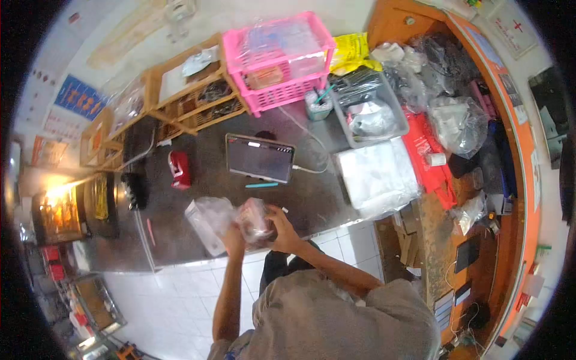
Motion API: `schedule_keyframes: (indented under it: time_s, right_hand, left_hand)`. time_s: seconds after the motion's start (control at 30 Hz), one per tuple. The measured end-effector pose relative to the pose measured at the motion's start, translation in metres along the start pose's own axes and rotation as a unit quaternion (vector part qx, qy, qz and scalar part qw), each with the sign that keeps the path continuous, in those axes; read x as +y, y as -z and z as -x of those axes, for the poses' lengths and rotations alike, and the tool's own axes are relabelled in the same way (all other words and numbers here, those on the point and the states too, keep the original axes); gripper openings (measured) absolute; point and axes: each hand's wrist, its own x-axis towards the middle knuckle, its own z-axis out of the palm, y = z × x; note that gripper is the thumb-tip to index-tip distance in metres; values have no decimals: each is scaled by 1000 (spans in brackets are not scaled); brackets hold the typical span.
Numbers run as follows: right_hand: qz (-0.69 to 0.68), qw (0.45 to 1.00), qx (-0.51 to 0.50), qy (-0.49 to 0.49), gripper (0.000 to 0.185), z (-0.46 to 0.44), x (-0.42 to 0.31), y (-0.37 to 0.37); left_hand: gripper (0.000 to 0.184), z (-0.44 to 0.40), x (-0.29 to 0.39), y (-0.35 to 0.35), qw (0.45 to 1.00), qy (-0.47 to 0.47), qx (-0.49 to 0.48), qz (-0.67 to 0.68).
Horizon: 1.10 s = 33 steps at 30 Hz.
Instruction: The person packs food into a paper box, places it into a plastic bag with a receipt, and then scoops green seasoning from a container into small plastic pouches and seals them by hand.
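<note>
A clear plastic packet with something reddish inside (pixel 254 217) is held between my two hands over the front edge of the dark table, slightly blurred. My right hand (pixel 282 230) grips its right side, thumb and fingers curled round it. At its lower left, my left hand (pixel 233 237) has its fingers closed on the packet. Just left of that hand, a clear plastic bag (pixel 207 219) lies on the table and touches or nearly touches it. What is inside the packet is too blurred to name.
Behind the hands stand a tablet (pixel 260 157) with a white cable, a teal pen (pixel 262 185) and a red stapler-like object (pixel 179 169). A stack of clear plastic bags (pixel 379 177), a grey bin (pixel 396 117), a pink basket (pixel 258 96) and a wooden rack (pixel 195 114) surround the workspace.
</note>
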Motion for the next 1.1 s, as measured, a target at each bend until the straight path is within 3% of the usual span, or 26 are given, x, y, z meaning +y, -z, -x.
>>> schedule_keyframes:
  time_s: [0.07,0.1,0.13,0.17,0.2,0.23,0.27,0.3,0.33,0.37,0.4,0.43,0.5,0.53,0.57,0.63,0.7,0.73,0.8,0.97,1.03,1.1]
  right_hand:
    - [31,997,15,-63,61,4,31,12]
    - [38,997,15,-63,61,-1,41,26]
    - [62,992,-54,-95,49,-5,52,43]
    - [84,980,-125,-129,38,-7,62,59]
    - [122,984,-89,-93,28,-18,69,81]
    - [159,984,-53,-56,18,-40,72,107]
    - [207,973,4,-104,9,-66,74,133]
    - [267,954,115,-75,9,-93,93,158]
    - [286,935,162,-136,14,-118,129,189]
    - [304,915,248,-99,9,-160,108,209]
    - [369,884,283,-42,11,-187,136,230]
    - [408,877,252,-33,13,-217,135,245]
    - [444,867,224,-21,16,-263,138,262]
    - [525,838,132,-74,17,-279,148,265]
    - [596,792,37,-125,18,-291,162,268]
    - [584,796,39,-155,15,-300,188,273]
    - [580,801,33,-145,11,-302,181,276]
    - [560,814,77,-134,11,-301,180,277]
    - [543,829,89,-101,10,-297,165,284]
    - [480,860,170,39,8,-285,146,302]
    - [353,882,311,28,11,-274,113,296]
    - [56,934,331,-122,17,-238,56,262]
  left_hand:
    - [55,5,-16,-52,953,201,148,173]
    - [49,3,-96,-83,900,187,71,388]
    - [46,0,-169,-111,795,209,-5,570]
    - [47,4,-129,-101,709,203,-67,672]
    - [47,16,-124,-120,706,206,-65,675]
    - [50,34,-122,-137,881,127,20,455]
    - [52,37,-116,-142,939,79,56,330]
    - [56,40,-109,-148,975,44,103,193]
    - [64,32,-79,-128,944,181,36,272]
    - [73,21,-41,-104,886,311,-30,343]
    - [70,14,-1,-90,866,316,-3,387]
    - [70,10,-4,-88,866,315,0,389]
    - [69,6,-16,-80,880,283,-91,372]
    - [69,8,-25,-83,881,280,-88,372]
    - [65,11,-36,-89,914,174,-71,361]
    - [62,13,-41,-88,935,62,-46,346]
    - [58,11,-31,-75,878,205,-106,420]
    - [57,10,-24,-69,852,252,-121,442]
    - [53,-2,-4,-62,902,218,-162,335]
    - [49,-8,15,-54,885,234,-169,365]
    - [47,-8,-2,-59,889,243,-183,342]
    - [48,-3,-24,-69,879,270,-166,356]
